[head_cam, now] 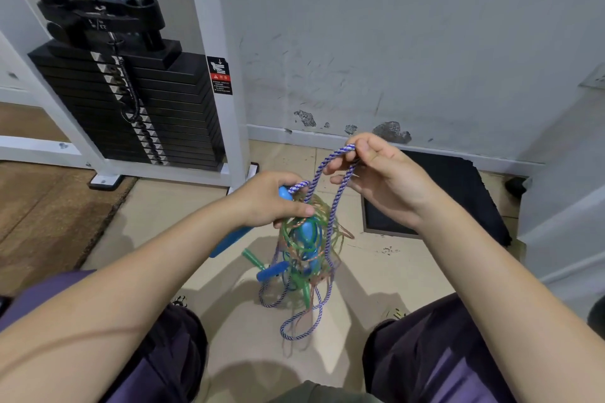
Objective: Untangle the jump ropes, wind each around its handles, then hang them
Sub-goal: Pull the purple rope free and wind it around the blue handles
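Most of the blue handle [285,193] is buried inside the left hand [271,199], only its rounded end showing above the fingers. Below that hand, the tangle of ropes [306,252] is too knotted to tell which cord runs to which handle, and its lowest loops blur out. Above the tangle, the right hand [383,180] covers the top of the blue-and-white rope [330,160]. Left of the tangle, the weight stack [131,101] is cut off by the top edge, and its warning label [220,75] is too small to read.
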### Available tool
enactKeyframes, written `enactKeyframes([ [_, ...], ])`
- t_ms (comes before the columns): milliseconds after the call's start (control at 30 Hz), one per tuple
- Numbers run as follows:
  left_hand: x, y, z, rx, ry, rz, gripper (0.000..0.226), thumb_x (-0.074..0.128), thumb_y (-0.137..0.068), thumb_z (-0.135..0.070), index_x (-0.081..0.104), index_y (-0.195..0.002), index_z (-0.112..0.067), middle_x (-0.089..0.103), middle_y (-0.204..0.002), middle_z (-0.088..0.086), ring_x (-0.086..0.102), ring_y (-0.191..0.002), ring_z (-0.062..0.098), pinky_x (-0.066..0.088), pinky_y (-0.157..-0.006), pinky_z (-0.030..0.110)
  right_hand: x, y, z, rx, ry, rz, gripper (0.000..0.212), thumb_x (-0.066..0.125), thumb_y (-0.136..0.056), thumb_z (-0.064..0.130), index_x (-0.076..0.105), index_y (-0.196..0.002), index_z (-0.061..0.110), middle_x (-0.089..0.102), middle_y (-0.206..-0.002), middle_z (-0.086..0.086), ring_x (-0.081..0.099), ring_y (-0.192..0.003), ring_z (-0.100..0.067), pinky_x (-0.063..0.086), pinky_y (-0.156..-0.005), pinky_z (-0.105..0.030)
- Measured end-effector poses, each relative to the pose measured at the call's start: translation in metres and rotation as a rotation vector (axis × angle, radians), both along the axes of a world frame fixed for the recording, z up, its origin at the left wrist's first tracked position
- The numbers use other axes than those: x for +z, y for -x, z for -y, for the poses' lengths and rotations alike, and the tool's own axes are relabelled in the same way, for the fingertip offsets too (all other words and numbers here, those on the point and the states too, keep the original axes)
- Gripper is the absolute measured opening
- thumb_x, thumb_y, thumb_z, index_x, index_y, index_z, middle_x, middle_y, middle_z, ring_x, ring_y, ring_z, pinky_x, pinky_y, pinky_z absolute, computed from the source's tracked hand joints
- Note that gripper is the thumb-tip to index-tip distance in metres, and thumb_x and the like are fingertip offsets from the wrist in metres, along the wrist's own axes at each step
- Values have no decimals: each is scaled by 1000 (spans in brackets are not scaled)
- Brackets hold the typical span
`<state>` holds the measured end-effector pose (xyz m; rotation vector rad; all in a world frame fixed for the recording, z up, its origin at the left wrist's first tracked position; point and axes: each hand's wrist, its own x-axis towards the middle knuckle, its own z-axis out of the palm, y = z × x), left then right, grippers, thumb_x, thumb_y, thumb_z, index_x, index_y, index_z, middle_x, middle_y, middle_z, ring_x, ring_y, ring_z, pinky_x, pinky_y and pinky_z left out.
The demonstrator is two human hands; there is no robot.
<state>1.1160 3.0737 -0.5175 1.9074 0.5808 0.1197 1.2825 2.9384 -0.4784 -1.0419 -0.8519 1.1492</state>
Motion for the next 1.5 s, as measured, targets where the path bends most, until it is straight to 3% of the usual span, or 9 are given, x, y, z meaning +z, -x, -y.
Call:
enactKeyframes([
  [133,1,2,-7,82,-179,-69,24,87,-74,-26,67,-81,-15,55,-71,-7,49,-59,8,37,-50,14,2,-7,-1,-139,193,236,19,43,-97,5,56,-83,5,64,-77,-18,62,-67,-29,50,-67,-35],
  [233,3,2,-4,107,-200,-70,28,91,-66,-31,65,-72,-25,56,-66,-10,47,-52,-1,35,-48,11,-1,-4,0,-81,351,442,19,50,-95,17,63,-87,6,65,-71,-14,55,-52,-25,45,-57,-30],
  [500,11,3,4,11,24,-49,20,88,-71,-15,70,-77,-14,59,-54,-8,49,-46,12,42,-44,19,-6,10,-2,114,443,886,20,82,-76,29,74,-84,12,34,-46,11,28,-43,-5,20,-46,-20],
  [700,13,8,-5,139,-52,-40,17,84,-78,-16,69,-74,-10,56,-50,-9,47,-40,9,38,-41,17,-9,9,-4,-4,401,934,12,80,-79,23,75,-81,12,53,-58,7,41,-55,-3,33,-55,-20],
  [867,8,10,-14,267,-173,-102,24,82,-79,-24,67,-73,-7,59,-63,5,51,-50,18,41,-55,26,-14,5,-5,-42,397,969,10,76,-83,17,70,-76,14,59,-65,0,51,-55,-9,43,-59,-23],
  [1100,14,17,-10,-46,-64,-240,35,91,-64,-39,64,-58,-18,56,-52,-3,47,-41,15,36,-46,20,-22,15,-4,-39,295,885,6,63,-92,7,65,-87,8,61,-67,2,57,-56,-3,49,-60,-26],
  [1267,12,12,-13,167,-3,24,25,91,-66,-30,73,-79,-17,60,-59,-7,51,-50,8,42,-47,20,-20,16,-4,17,238,828,5,60,-94,6,64,-93,4,65,-82,-6,61,-77,-16,54,-75,-34],
  [1400,10,13,-12,93,-23,-30,39,90,-67,-27,75,-102,-21,67,-83,-1,54,-55,3,44,-47,18,-18,14,-3,26,218,781,8,61,-94,8,63,-89,13,64,-83,-6,58,-78,-18,52,-79,-37],
  [1500,8,14,-20,247,-23,-8,31,87,-71,-33,74,-93,-15,63,-72,2,52,-51,15,42,-45,22,-19,7,-3,-37,275,835,9,64,-93,12,65,-85,16,66,-80,-2,60,-74,-17,54,-79,-43],
])
